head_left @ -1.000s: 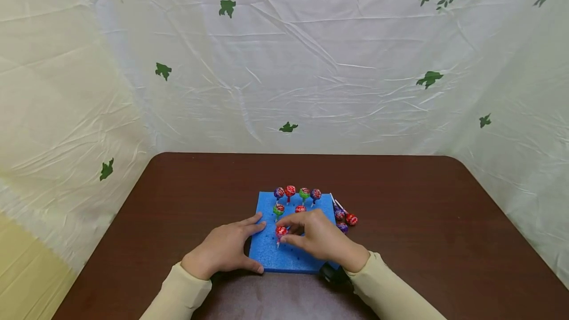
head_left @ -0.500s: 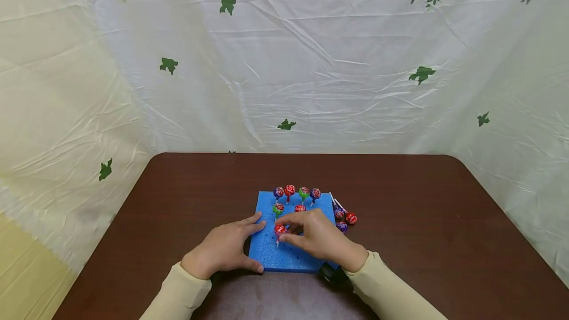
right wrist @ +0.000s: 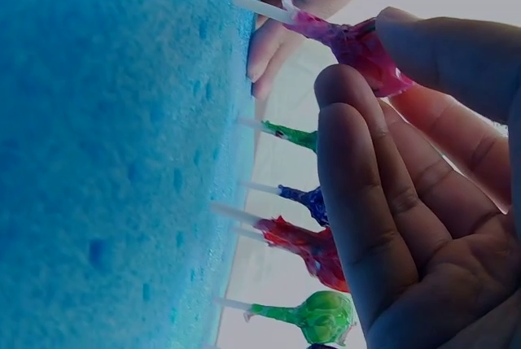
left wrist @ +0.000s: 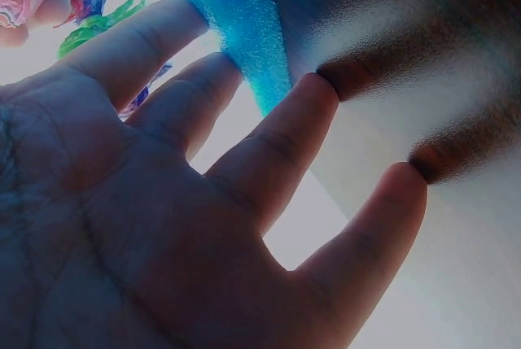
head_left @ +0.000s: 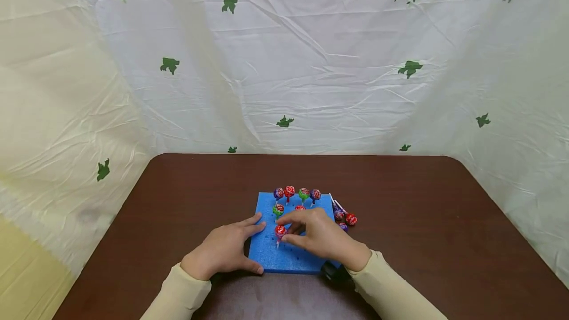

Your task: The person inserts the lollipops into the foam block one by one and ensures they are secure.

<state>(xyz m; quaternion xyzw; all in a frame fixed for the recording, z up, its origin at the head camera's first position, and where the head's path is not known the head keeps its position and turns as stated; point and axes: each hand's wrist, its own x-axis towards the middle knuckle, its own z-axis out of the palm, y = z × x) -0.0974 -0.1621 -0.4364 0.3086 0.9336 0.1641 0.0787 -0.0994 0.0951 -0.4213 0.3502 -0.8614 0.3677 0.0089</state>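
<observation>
My right hand (head_left: 326,238) pinches a red-and-pink wrapped lollipop (head_left: 280,231) by its head, between thumb and fingers. In the right wrist view, the white stick (right wrist: 260,9) of this lollipop meets the face of a blue foam board (head_left: 284,260). Spread out at the board's left edge, my left hand (head_left: 226,248) steadies it with straight fingers and thumb. Behind the right hand several lollipops stand upright in the foam, among them a green one (head_left: 278,210), a purple one (head_left: 315,194) and a red one (head_left: 289,191). The right hand partly covers another red lollipop (head_left: 300,208).
Loose lollipops (head_left: 351,219) lie on the brown table (head_left: 400,201) against the board's right side. Small holes dot the foam. A black wrist-worn device (head_left: 334,273) shows under the right wrist. A white sheet (head_left: 311,88) with green leaf prints hangs behind the table.
Both hands, the pinched lollipop and the board keep nearly the same place. Only the leaf prints on the sheet shift a little in the head view.
</observation>
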